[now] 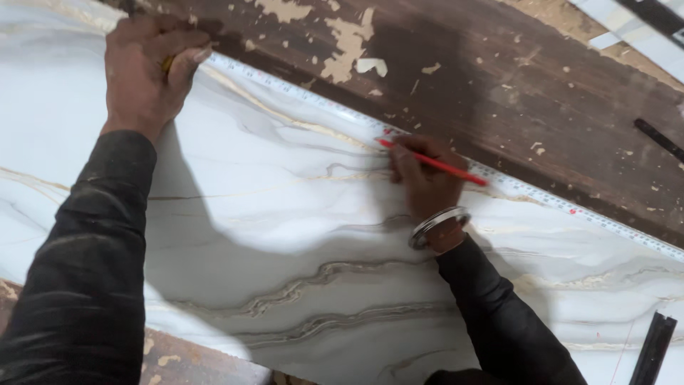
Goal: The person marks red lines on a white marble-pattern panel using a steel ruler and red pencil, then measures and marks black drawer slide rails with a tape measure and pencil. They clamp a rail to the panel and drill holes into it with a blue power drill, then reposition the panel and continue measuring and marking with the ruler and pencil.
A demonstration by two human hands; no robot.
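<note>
A large white marble-patterned slab (285,214) with grey and gold veins fills most of the view. A measuring tape (313,100) is stretched along its far edge. My left hand (146,68) presses the tape down at the upper left, fingers closed over it, with a yellow bit showing under the fingers. My right hand (424,178) grips a red pencil (434,164), whose tip touches the slab beside the tape. A metal bangle (436,224) is on my right wrist. Both arms wear dark sleeves.
A worn dark wooden board (499,78) with flaked paint lies beyond the slab. A black bar (659,139) rests on it at right. Another dark metal bar (652,349) lies on the slab at lower right. Striped tiles (641,28) sit at top right.
</note>
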